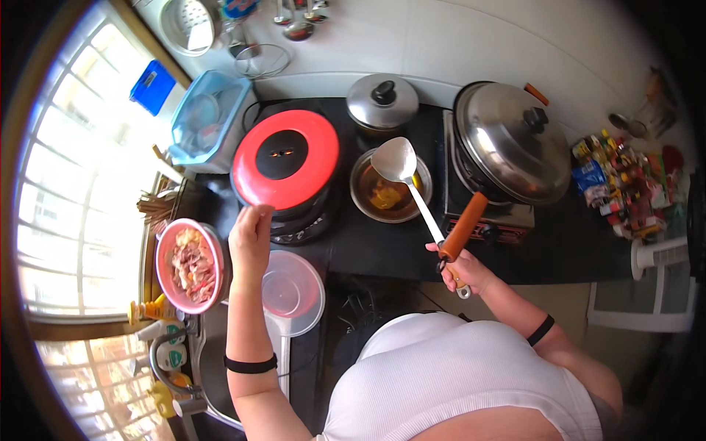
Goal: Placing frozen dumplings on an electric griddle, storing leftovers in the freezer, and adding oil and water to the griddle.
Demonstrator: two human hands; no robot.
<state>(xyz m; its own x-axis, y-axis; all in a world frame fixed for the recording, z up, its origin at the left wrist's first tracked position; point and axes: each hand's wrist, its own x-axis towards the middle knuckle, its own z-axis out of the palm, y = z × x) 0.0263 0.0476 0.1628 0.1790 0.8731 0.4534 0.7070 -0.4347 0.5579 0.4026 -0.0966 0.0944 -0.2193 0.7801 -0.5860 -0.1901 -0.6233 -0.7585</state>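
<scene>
My right hand (466,271) is closed around the handle of a metal wok spatula (395,160), whose blade hangs over a steel bowl (364,205) of brown liquid with something yellow in it. A lidded wok (507,143) with a wooden handle sits on a gas stove (518,216), just beyond that hand. My left hand (251,237) is raised with bent fingers at the near edge of a round red lid (242,176) on a dark pot; whether it touches the lid or holds anything I cannot tell. Left of it stands a pink bowl (161,275) of raw-looking meat pieces.
A small lidded pot (382,105) stands behind the steel bowl. At the left are a blue plastic bin (179,151), a chopsticks holder (185,201) and a sink tap (157,361). A clear plastic container (314,297) lies near my left forearm. Bottles and packets (623,187) crowd the right.
</scene>
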